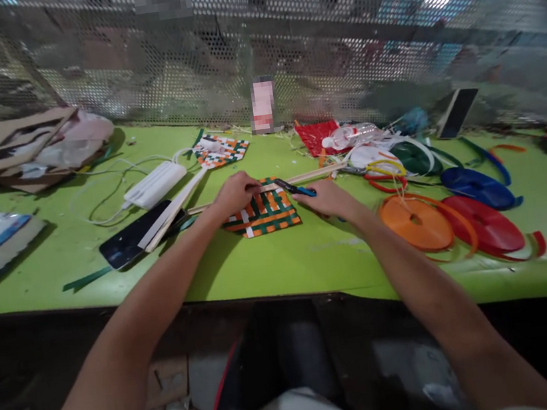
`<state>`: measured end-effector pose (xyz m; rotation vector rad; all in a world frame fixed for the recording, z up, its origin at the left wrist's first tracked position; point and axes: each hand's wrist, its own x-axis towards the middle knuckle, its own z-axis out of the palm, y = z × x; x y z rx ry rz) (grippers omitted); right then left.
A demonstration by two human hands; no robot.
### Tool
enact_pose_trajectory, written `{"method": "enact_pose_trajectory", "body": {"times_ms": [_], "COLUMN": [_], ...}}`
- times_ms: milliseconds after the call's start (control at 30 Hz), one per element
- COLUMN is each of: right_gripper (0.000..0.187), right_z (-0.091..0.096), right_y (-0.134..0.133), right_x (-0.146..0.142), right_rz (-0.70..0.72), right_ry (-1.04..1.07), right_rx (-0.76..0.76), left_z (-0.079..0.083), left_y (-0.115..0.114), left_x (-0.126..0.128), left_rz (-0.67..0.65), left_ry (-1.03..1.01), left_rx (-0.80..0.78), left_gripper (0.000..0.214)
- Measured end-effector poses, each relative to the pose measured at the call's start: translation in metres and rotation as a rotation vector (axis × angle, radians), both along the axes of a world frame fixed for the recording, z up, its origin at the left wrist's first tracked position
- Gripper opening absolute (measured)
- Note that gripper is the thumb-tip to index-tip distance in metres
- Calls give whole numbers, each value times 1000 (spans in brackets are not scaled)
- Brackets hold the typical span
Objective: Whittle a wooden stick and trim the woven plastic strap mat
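A small woven mat (pixel 263 214) of orange, green and white strips lies flat on the green table (pixel 281 264). My left hand (pixel 234 194) rests on its upper left corner with curled fingers pressing it down. My right hand (pixel 329 199) sits at the mat's right edge, closed around a blue-handled tool (pixel 296 189) whose dark tip points left over the mat. A long pale wooden stick (pixel 300 176) runs behind the mat.
Rolls of strip lie at right: orange (pixel 415 221), red (pixel 486 225), blue (pixel 475 185), dark green (pixel 416 158). A second woven piece (pixel 222 150), a white power bank (pixel 154 184) and a dark phone (pixel 133 240) lie left. Perforated metal mesh (pixel 281 36) closes the far side.
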<state>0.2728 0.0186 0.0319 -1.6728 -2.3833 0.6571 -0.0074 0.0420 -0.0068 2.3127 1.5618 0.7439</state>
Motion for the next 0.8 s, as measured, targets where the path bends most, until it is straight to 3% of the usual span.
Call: {"method": "enact_pose_trajectory", "body": {"times_ms": [333,533,800], "right_gripper": [58,61,56], "right_z": [-4,-3,-1], "right_y": [9,-2,-5], "right_x": [9,-4,-8], "right_rz": [106,99,94], "right_ry": [-120,-252,-340], "right_rx": [235,226,241], "left_z": [0,-8,2], "left_y": [-2,3,3], "left_x": [5,4,-2], "left_rz": [25,-14,-98], "left_ry": [-92,-74,-39], "left_rx": [60,1,-97], "left_gripper": [26,28,30]}}
